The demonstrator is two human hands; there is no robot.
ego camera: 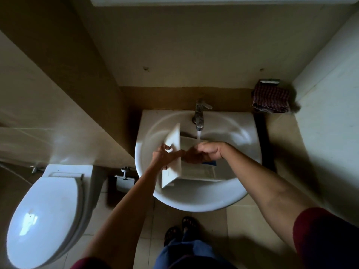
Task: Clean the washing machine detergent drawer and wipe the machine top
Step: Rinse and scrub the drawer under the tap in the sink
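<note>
The white detergent drawer (196, 172) lies in the white sink basin (196, 200), its flat front panel (173, 139) standing up on the left. My left hand (165, 155) grips that front panel, fingers curled over its edge. My right hand (208, 151) is curled inside the drawer's compartments, under the water running from the chrome tap (200, 115). A blue part (210, 163) shows just below my right hand; whether the hand holds it I cannot tell.
A white toilet with its lid shut (44, 216) stands to the left, a paper holder (124, 179) between it and the sink. A dark checked cloth (271, 100) hangs on the back wall at right. My feet (181, 230) stand on the tiled floor below the basin.
</note>
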